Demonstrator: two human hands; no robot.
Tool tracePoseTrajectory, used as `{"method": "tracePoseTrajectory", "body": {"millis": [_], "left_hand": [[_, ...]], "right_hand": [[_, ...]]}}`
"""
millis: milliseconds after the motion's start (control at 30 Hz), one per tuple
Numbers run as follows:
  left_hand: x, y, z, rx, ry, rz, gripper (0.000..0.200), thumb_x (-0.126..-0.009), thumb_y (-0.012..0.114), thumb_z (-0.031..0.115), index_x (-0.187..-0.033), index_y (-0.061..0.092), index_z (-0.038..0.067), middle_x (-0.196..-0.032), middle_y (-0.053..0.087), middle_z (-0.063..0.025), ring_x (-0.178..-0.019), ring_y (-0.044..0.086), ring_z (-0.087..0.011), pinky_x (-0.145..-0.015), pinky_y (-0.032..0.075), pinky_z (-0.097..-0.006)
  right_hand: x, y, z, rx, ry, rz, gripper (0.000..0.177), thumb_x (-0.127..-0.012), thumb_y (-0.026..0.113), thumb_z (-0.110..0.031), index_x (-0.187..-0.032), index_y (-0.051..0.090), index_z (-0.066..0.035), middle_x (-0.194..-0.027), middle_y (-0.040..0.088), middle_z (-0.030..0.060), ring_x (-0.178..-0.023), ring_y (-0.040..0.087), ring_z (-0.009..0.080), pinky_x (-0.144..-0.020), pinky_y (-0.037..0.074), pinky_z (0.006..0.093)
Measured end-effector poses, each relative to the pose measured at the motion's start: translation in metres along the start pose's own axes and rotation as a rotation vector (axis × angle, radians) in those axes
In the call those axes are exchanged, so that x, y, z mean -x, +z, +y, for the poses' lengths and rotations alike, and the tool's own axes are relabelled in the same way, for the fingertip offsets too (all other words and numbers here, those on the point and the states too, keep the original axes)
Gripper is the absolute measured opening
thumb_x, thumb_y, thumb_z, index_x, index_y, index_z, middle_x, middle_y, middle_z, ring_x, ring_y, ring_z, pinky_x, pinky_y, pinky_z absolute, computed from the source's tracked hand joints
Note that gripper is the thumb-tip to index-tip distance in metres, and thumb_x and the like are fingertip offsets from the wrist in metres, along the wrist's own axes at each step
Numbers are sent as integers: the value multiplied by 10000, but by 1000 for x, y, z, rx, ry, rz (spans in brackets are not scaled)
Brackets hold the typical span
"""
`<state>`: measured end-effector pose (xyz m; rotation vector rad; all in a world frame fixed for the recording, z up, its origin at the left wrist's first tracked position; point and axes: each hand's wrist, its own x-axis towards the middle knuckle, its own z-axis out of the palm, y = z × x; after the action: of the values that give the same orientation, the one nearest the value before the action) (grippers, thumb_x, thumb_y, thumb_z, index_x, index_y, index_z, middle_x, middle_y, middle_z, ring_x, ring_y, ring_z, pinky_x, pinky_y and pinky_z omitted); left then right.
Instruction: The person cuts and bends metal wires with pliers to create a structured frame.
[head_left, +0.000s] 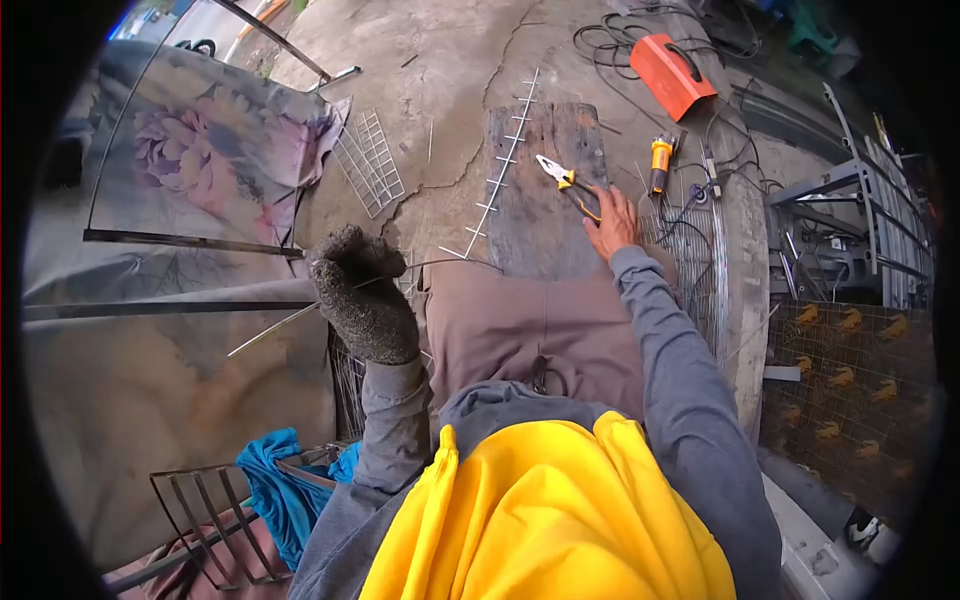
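A dark, dirty glove covers my left hand [362, 295], which is closed around a thin metal rod [272, 331] slanting down to the left. My bare right hand [612, 224] rests on the handles of the combination pliers [568, 182], whose jaws point up and left. The pliers lie on a worn wooden board [545, 235] in front of my knees. Along the board's left side runs a long thin rod with short crosspieces [497, 185]. How firmly my right fingers hold the pliers is hard to see.
An orange-red machine [672, 78] with cables stands at the upper right, near a yellow power tool [660, 165]. Wire grids [368, 165] lie on the concrete left of the board. Floral cloth [200, 150] and metal bars are at the left, metal frames [850, 205] at the right.
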<state>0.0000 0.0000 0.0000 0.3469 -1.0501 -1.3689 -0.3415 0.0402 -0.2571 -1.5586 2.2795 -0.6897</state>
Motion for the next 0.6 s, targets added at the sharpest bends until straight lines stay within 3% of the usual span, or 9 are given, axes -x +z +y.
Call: {"method": "tracePoseTrajectory", "body": {"millis": [67,100,167,200,300,367,433,500,600], "left_hand": [[-2,-1,13,-881,-14,152,410,-1080,430,395,-1209,627,60,-1005,678,-100,-883,629,-176,-774,510,-333],[14,-4,3,-835,-47,190,410,-1080,430,395,-1209,627,60,-1005,678,-100,-883,629,-176,-774,510,-333],[17,-38,14,-1210,-340,-69,430,-1077,436,403,-1172,638,35,-960,682,-94,-844,642,-173,-715,511,-317],[14,-32,30,-1043,-571,74,451,-1068,458,428,-1140,642,22,-924,682,-99,-784,650,-184,-672,520,-319],[15,-43,29,-625,-609,322,463,-1063,465,427,-1100,630,-4,-854,672,-106,-729,675,-215,-645,539,-325],[8,-43,18,-527,-583,380,465,-1059,466,449,-1104,617,12,-851,662,-116,-734,675,-232,-632,549,-332],[0,-42,6,-299,-554,385,465,-1052,485,454,-1181,596,21,-894,650,-102,-749,649,-239,-640,534,-345],[-1,-51,-24,-191,-547,378,451,-1047,499,435,-1205,575,20,-974,652,-124,-818,657,-269,-699,562,-376],[1,-40,-94,152,-647,522,405,-1041,514,386,-1196,576,17,-1077,652,-144,-965,663,-307,-845,583,-430]], "right_hand": [[-7,5,-35,130,55,10,758,-882,740,-321,-1518,348,-193,-1449,432,146,-1329,419,384,-1089,352,559],[1,-23,-19,193,54,-13,758,-882,740,-321,-1518,348,-193,-1449,432,146,-1329,419,384,-1089,352,559],[-8,-26,-39,184,246,-115,789,-856,760,-342,-1516,350,-204,-1369,486,164,-1366,412,361,-1102,356,534],[-12,-30,-48,185,228,-138,707,-887,704,-367,-1492,400,-164,-1332,496,183,-1315,468,346,-1073,404,499],[-10,-57,-55,149,310,-232,603,-921,610,-365,-1449,475,-107,-1309,507,190,-1251,502,390,-1037,436,479],[-2,-58,-25,73,322,-144,573,-912,574,-411,-1353,571,-45,-1163,596,185,-1093,604,373,-981,478,444],[18,-85,-11,-480,463,-298,577,-912,605,-471,-1274,615,-21,-978,635,124,-879,657,270,-810,548,386],[56,-109,-14,-703,513,-183,596,-904,648,-503,-1229,621,-4,-845,602,50,-727,618,157,-608,523,290],[105,-125,-19,-775,521,-75,567,-900,685,-487,-1203,626,-10,-791,558,17,-644,568,96,-493,457,256]]}}
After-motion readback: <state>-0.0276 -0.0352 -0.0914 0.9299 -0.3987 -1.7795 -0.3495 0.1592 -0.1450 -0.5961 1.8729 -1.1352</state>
